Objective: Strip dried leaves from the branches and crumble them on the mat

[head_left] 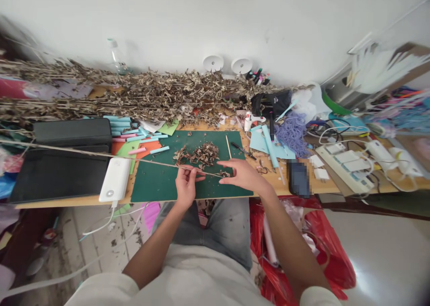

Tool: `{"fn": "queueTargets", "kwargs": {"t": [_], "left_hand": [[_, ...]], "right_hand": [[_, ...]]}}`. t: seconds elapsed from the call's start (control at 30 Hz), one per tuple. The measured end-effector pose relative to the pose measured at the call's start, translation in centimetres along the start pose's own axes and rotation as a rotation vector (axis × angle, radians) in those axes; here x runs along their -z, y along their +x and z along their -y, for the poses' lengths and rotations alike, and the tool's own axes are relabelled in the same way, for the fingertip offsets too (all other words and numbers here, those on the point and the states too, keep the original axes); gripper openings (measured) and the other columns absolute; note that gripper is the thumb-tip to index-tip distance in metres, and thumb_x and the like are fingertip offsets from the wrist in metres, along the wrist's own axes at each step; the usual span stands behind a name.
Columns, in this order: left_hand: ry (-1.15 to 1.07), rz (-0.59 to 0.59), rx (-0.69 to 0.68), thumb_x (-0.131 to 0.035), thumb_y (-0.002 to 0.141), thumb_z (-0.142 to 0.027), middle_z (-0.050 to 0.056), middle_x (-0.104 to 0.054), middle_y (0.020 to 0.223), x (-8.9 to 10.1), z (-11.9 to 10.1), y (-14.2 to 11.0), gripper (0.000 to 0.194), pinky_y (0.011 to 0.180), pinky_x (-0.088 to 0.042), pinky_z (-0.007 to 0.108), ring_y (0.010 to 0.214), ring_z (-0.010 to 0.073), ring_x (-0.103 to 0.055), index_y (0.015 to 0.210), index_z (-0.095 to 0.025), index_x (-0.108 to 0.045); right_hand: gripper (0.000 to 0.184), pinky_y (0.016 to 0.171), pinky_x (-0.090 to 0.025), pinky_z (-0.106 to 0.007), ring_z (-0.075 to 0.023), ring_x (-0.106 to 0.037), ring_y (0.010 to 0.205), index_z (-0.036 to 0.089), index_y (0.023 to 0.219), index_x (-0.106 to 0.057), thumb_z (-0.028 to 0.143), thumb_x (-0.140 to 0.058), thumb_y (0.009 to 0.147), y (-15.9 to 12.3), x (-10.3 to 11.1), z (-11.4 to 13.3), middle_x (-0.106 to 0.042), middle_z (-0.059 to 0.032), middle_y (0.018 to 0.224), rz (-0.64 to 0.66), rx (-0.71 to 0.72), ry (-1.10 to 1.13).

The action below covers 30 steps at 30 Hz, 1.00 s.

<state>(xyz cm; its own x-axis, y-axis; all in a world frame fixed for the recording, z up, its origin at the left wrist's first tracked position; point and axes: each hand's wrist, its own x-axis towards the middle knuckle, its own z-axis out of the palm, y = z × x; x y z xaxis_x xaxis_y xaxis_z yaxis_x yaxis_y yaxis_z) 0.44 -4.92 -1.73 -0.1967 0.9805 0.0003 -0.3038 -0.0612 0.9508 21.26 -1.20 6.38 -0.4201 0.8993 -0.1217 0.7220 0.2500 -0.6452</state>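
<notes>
My left hand (187, 186) is closed, its thumb and fingers pinching a long, thin dried plant stem (157, 163) near the right end. The stem runs far off to the left, past the frame edge, and looks mostly bare. My right hand (244, 176) is around the stem's tip with thumb and fingers apart. Small dried leaves (224, 174) show between them; whether the fingers touch these I cannot tell. Beneath both hands lies a green cutting mat (152, 185). On it, just beyond the stem, sits a pile of crumpled dried leaves (204, 154).
Bundles of dried leafy stems (174, 88) stretch along the wall. To the left are a black tablet (63, 171) and a white power bank (115, 179). Rightward lie a black pen (242, 150), a glue gun (252, 120), purple yarn (292, 133), a phone (298, 178) and a power strip (346, 169).
</notes>
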Motion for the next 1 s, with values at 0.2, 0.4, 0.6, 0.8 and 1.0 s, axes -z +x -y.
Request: {"fn": "queueTargets", "kwargs": {"t": [0.2,0.4,0.6,0.8,1.0], "left_hand": [[0.005,-0.009,0.003,-0.062,0.087,-0.039,0.001,-0.066,0.082,0.0,-0.2,0.0,0.026,0.061,-0.061,0.027,0.072,0.0141,-0.069,0.091,-0.019,-0.046],[-0.002,0.001,-0.017,-0.061,0.087,-0.039,0.001,-0.065,0.081,-0.1,-0.2,0.0,0.025,0.063,-0.061,0.028,0.071,0.0131,-0.068,0.091,-0.019,-0.046],[-0.01,-0.029,0.0,-0.063,0.085,-0.041,0.001,-0.064,0.081,-0.1,-0.3,0.1,0.028,0.06,-0.061,0.026,0.069,0.0126,-0.068,0.09,-0.019,-0.046],[0.002,-0.012,-0.017,-0.062,0.086,-0.04,0.001,-0.065,0.082,-0.1,-0.4,0.1,0.027,0.061,-0.061,0.027,0.07,0.013,-0.068,0.09,-0.019,-0.046],[-0.01,-0.034,-0.018,-0.062,0.086,-0.04,0.0,-0.063,0.08,-0.1,-0.4,0.1,0.027,0.061,-0.062,0.027,0.069,0.0126,-0.068,0.09,-0.019,-0.045]], "right_hand": [[0.014,0.064,-0.045,-0.024,-0.0134,-0.062,0.065,0.021,0.089,-0.077,0.023,-0.068,0.078,0.8,-1.3,-0.7,-0.072,-0.0035,0.084,0.027,0.042,0.153],[0.022,0.052,-0.046,-0.025,-0.0139,-0.06,0.056,0.018,0.082,-0.076,0.038,-0.069,0.076,0.4,-2.6,-1.7,-0.069,-0.0033,0.07,-0.159,-0.07,0.52],[0.032,0.052,-0.047,-0.026,-0.0137,-0.057,0.051,0.015,0.083,-0.077,0.043,-0.075,0.068,1.2,-3.0,-2.7,-0.067,-0.0024,0.058,-0.468,-0.244,0.662],[0.042,0.062,-0.056,-0.028,-0.0159,-0.069,0.075,0.022,0.117,-0.068,0.045,-0.062,0.082,3.3,-1.8,-0.5,-0.066,-0.0083,0.121,-0.324,-0.059,0.677],[0.034,0.07,-0.054,-0.03,-0.016,-0.067,0.077,0.024,0.116,-0.068,0.037,-0.057,0.087,2.7,-0.4,0.0,-0.069,-0.0075,0.117,-0.351,-0.036,0.366]]}}
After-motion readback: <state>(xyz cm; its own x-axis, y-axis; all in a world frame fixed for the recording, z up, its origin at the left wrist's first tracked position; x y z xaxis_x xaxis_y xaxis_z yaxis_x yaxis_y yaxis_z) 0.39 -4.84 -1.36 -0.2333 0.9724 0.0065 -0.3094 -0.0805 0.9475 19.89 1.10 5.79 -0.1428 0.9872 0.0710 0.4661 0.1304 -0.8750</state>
